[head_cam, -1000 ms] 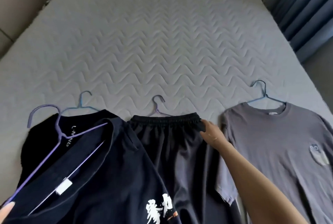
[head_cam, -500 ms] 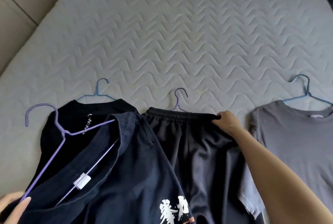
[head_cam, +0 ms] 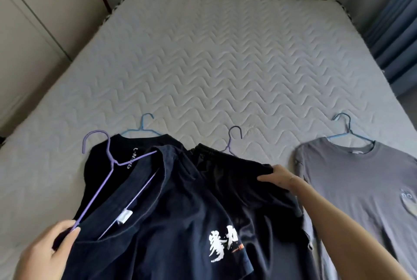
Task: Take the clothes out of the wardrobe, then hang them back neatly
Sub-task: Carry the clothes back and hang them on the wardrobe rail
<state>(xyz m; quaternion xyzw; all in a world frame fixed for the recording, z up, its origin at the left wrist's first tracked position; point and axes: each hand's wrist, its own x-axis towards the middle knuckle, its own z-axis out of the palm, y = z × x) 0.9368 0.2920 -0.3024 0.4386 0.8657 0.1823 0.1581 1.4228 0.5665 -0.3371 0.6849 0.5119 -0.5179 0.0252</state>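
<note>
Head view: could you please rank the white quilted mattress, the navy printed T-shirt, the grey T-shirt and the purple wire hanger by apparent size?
1. White quilted mattress
2. Navy printed T-shirt; nearness inflates it
3. Grey T-shirt, partly cropped
4. Purple wire hanger

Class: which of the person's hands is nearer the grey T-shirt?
Right. The right hand grips the dark shorts just beside the grey T-shirt; the left hand holds the purple hanger far across.

Mattress (head_cam: 225,72): quilted cloth, matt, wavy stitching. Navy shirt (head_cam: 169,223): matt cotton-like cloth, white print. Grey tee (head_cam: 352,189): soft matt knit. Purple hanger (head_cam: 106,180): thin, smooth, coated-looking wire.
</note>
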